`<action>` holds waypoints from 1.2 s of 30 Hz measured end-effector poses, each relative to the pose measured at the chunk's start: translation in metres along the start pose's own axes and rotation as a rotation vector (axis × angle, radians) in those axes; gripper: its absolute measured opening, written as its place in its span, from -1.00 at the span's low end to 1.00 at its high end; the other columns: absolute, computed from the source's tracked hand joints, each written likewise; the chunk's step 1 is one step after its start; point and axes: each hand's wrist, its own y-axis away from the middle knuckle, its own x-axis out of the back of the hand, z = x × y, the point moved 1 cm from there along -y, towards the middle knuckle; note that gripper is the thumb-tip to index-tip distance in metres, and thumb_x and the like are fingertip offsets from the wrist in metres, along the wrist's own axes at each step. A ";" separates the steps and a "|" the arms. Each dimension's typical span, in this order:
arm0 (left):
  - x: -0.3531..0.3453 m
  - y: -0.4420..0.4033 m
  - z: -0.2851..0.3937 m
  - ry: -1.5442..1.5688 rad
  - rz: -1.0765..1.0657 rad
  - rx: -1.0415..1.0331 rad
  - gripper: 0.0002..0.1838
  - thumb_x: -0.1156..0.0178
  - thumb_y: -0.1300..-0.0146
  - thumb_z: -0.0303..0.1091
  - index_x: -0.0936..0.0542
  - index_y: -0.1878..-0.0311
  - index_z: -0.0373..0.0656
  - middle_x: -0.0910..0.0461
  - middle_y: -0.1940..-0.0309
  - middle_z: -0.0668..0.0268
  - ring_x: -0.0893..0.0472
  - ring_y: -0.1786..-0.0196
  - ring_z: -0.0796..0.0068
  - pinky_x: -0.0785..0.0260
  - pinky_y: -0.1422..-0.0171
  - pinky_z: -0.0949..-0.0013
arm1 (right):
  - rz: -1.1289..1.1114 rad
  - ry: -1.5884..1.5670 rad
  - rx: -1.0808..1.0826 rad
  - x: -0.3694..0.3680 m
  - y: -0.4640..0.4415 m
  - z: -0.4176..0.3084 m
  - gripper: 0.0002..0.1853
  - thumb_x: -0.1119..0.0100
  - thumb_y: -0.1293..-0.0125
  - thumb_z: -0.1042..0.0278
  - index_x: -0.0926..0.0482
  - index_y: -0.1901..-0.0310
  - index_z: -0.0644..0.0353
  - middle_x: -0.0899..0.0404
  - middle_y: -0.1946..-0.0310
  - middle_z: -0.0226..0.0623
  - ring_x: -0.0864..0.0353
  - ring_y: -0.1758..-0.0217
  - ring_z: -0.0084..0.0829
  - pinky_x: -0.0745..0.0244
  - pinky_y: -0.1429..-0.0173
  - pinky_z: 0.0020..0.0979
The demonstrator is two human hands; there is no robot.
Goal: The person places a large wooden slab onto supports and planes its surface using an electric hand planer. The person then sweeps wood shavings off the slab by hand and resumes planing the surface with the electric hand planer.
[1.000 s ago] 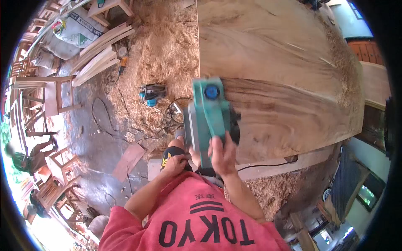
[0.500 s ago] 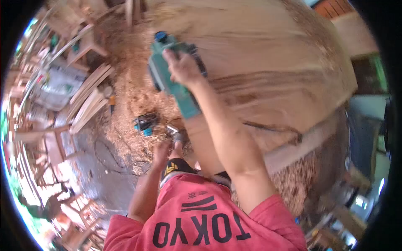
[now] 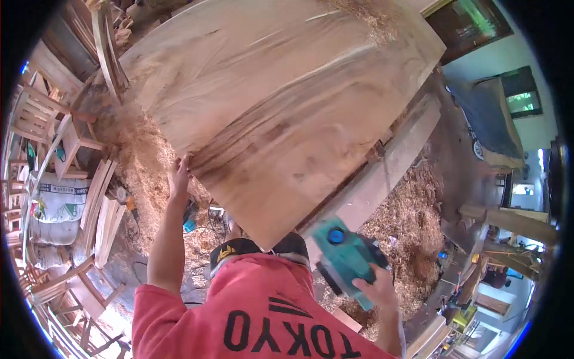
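My right hand point(image 3: 375, 288) grips the handle of a green electric planer point(image 3: 347, 256) with a blue knob. The planer is in the air at my right side, off the slab and above wood shavings. In front of me lies a broad wooden slab point(image 3: 287, 137) with dark grain streaks, one corner close to my waist. At its left edge, my left hand point(image 3: 180, 173) has its fingers curled over the rim. Part of the planer's handle is hidden by my right hand.
Shavings point(image 3: 412, 233) cover the floor on both sides. A pale plank point(image 3: 382, 179) runs beside the slab's right edge. On the left are stacked wood strips point(image 3: 101, 215), white sacks point(image 3: 60, 203) and wooden chairs point(image 3: 39, 113). A second blue-green power tool point(image 3: 189, 224) lies near my feet.
The planer has moved in my right hand from the slab's left side to the right, off the slab. My left hand has risen from beside my leg to the slab's edge.
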 end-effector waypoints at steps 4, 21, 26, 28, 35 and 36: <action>-0.004 0.005 0.005 0.074 -0.014 0.045 -0.60 -0.24 -0.43 0.12 -0.64 -0.10 0.04 -0.62 0.09 0.50 -0.51 0.21 0.65 -0.35 0.14 0.43 | 0.207 0.052 -0.171 0.027 0.045 0.027 -0.42 -0.51 -0.06 0.31 -0.62 -0.12 0.43 -0.77 0.16 -0.04 -0.76 0.13 -0.26 -0.62 -0.02 -0.27; 0.053 0.022 -0.158 -0.099 -0.081 0.133 -0.61 -0.15 -0.50 -0.10 -0.70 -0.05 -0.25 -0.72 0.14 0.23 -0.63 0.13 0.45 -0.51 0.10 0.32 | -0.155 -0.494 0.003 -0.104 -0.066 -0.105 -0.67 -0.33 -0.21 0.55 -0.58 -0.02 0.24 -0.69 0.30 -0.33 -0.64 0.39 -0.50 -0.56 0.28 -0.38; 0.065 0.109 -0.231 -0.673 -0.517 0.187 -0.54 -0.30 -0.36 -0.01 -0.73 -0.10 -0.19 -0.75 0.01 0.20 -0.71 -0.08 0.36 -0.53 -0.19 0.20 | -0.312 -0.268 0.184 -0.173 -0.106 -0.150 -0.66 -0.38 -0.20 0.42 -0.59 0.00 0.27 -0.71 0.31 -0.20 -0.71 0.28 -0.38 -0.60 0.16 -0.28; 0.046 0.136 -0.226 -0.405 -0.477 0.177 -0.56 -0.25 -0.36 -0.06 -0.66 -0.16 -0.15 -0.75 0.13 0.08 -0.74 0.03 0.28 -0.53 -0.17 0.19 | -0.273 -0.270 0.261 -0.191 -0.126 -0.190 -0.73 -0.39 -0.20 0.39 -0.58 0.12 0.28 -0.67 0.39 -0.18 -0.69 0.33 -0.37 -0.57 0.21 -0.29; -0.009 0.152 -0.195 0.015 -0.686 -0.058 -0.63 -0.25 -0.40 -0.33 -0.61 -0.23 -0.18 -0.75 0.06 0.01 -0.74 -0.06 0.23 -0.55 -0.19 0.25 | -0.248 -0.296 0.297 -0.239 -0.219 -0.315 -0.77 -0.36 -0.22 0.39 -0.56 0.18 0.31 -0.62 0.48 -0.12 -0.70 0.39 -0.25 -0.56 0.27 -0.23; -0.006 0.144 -0.194 -0.015 -0.681 0.017 -0.63 -0.25 -0.40 -0.28 -0.61 -0.22 -0.18 -0.75 0.08 0.01 -0.75 -0.03 0.22 -0.56 -0.17 0.25 | -0.248 -0.307 0.298 -0.242 -0.234 -0.337 -0.73 -0.37 -0.21 0.36 -0.56 0.16 0.33 -0.65 0.45 0.02 -0.75 0.35 -0.09 -0.58 0.22 -0.16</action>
